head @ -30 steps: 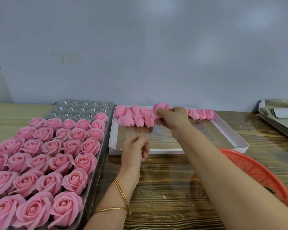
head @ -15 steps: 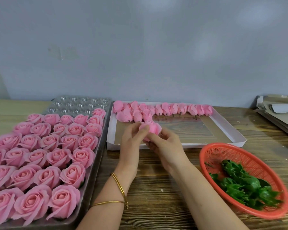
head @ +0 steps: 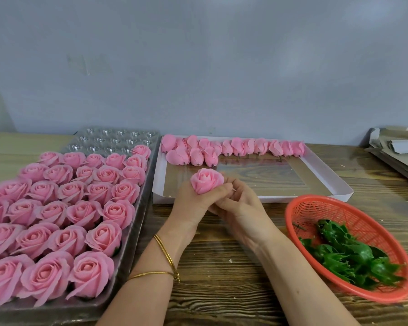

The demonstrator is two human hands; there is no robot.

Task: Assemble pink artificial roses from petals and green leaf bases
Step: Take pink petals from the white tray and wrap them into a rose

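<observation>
While finished roses [head: 57,208] are filling most of the tray [head: 108,137], the left hand [head: 193,203] is curling its grip round a pink rose head [head: 206,181] above the bench [head: 222,290], the right hand [head: 240,208] pinching its underside, with buds [head: 233,148] and leaf bases [head: 351,257] waiting.

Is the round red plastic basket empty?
No, the round red plastic basket holds a pile of green plastic leaf bases.

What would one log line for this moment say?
left hand: grips pink rose head | right hand: pinches its lower side | green leaf bases: in red basket, untouched
</observation>
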